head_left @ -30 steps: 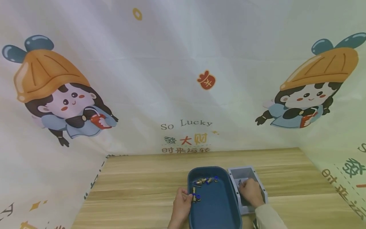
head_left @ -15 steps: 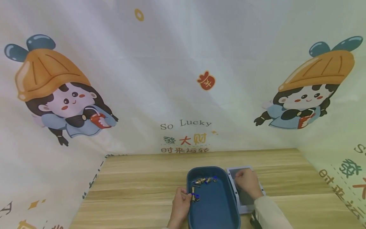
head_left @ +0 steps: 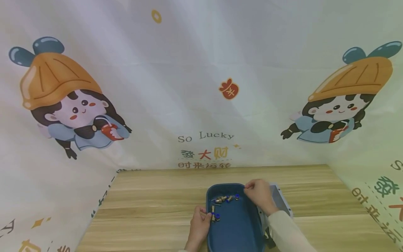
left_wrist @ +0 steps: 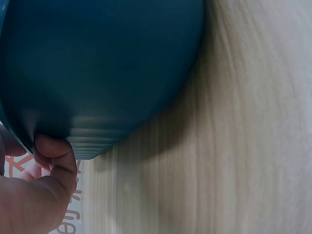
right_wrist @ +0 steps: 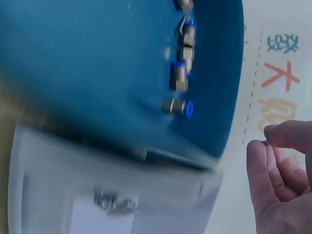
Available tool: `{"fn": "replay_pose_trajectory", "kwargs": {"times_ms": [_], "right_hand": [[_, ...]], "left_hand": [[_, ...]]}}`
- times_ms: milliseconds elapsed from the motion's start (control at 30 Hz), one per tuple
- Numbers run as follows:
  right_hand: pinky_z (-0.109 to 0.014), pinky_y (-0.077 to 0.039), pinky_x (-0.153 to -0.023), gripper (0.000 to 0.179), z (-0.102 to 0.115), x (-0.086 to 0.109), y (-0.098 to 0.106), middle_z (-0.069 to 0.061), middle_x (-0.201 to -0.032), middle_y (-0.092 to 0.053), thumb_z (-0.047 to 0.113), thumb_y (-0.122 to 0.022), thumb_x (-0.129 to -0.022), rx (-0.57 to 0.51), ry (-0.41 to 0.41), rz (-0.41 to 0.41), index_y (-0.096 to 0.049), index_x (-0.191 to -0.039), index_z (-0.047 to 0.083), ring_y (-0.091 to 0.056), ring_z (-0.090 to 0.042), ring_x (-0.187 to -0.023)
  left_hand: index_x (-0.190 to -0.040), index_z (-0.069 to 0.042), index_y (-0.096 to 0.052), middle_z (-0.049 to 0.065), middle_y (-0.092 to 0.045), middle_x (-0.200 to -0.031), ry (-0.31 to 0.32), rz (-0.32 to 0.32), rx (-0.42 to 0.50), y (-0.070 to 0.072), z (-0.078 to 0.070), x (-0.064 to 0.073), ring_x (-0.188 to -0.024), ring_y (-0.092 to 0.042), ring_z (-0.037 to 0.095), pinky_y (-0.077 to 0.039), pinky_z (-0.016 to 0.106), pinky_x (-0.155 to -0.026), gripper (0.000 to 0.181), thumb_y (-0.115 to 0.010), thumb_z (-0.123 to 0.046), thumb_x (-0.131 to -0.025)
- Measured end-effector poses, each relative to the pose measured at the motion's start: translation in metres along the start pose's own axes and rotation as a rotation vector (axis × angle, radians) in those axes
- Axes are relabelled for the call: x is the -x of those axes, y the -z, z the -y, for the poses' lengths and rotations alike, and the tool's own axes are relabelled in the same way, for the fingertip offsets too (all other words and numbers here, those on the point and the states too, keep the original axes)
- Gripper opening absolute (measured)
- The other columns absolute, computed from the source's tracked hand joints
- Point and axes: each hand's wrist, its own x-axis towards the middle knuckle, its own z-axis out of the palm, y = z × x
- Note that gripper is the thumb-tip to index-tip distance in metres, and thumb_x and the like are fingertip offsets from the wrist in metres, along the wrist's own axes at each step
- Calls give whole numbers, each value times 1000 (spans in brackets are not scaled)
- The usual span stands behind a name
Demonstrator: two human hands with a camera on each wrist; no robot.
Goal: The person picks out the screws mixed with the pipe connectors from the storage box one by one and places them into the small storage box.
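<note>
The left hand (head_left: pixel 199 225) grips the left rim of a dark blue tub (head_left: pixel 237 231) that sits on the wooden table (head_left: pixel 151 206), near its front edge; the left wrist view shows the thumb (left_wrist: pixel 56 151) pressed against the tub's ribbed outer wall, with the other fingers out of sight. Inside the tub lie several brass fittings (head_left: pixel 225 198) with blue collars, a row of them near the far wall and 1 more (head_left: pixel 215 217) just beside the left hand. The right hand (head_left: pixel 259 194) hovers over the tub's far right corner, above the rim, fingers loosely curled; the right wrist view shows its fingertips (right_wrist: pixel 280 136) apart from the thumb and holding nothing. Just right of the tub, touching it, stands a grey box (head_left: pixel 280 201), partly hidden by the right hand and sleeve (head_left: pixel 288 234). In the right wrist view a small metal piece (right_wrist: pixel 114 204) lies inside that box, too blurred to identify.
</note>
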Motion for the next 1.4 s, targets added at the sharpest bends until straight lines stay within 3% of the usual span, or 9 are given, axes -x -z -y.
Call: {"fn": "replay_pose_trajectory", "kwargs": {"times_ms": [367,500,633,1067,1400], "right_hand": [[-29,-49,-53,4,13,3,-47,-6,-66,-68,3,-72,-70,0,41,44,-70,-74,1,-59,-13,-55],[-29,-49,-56,4,14,6,-59,-4,-65,-67,3,-72,-68,-7,18,56,-70,-72,3,-58,-12,-56],[-28,-48,-56,4,13,9,-68,-2,-64,-66,5,-73,-68,-8,-14,73,-70,-71,5,-56,-9,-56],[-27,-46,-57,7,-1,15,-92,-5,-69,-68,1,-73,-65,-19,15,116,-70,-71,4,-53,-10,-60],[-24,-43,-54,10,-9,15,-108,-3,-65,-66,1,-77,-63,-51,39,55,-71,-70,4,-52,-7,-58]], "left_hand": [[-97,-2,-45,0,-44,-64,-11,1,3,3,4,0,-57,-44,13,-36,27,-52,14,-57,-5,-89],[-97,-2,-45,0,-44,-64,-6,6,2,3,4,0,-56,-43,13,-36,27,-52,14,-57,-5,-89],[-97,-3,-45,0,-45,-65,1,12,14,2,3,0,-57,-44,13,-36,27,-52,14,-57,-5,-89],[-96,-4,-46,0,-47,-65,-1,15,17,3,1,1,-57,-44,13,-36,27,-51,14,-58,-6,-89],[-97,-4,-47,0,-48,-65,6,28,-18,4,-1,2,-57,-44,13,-36,26,-51,13,-57,-7,-90]]}}
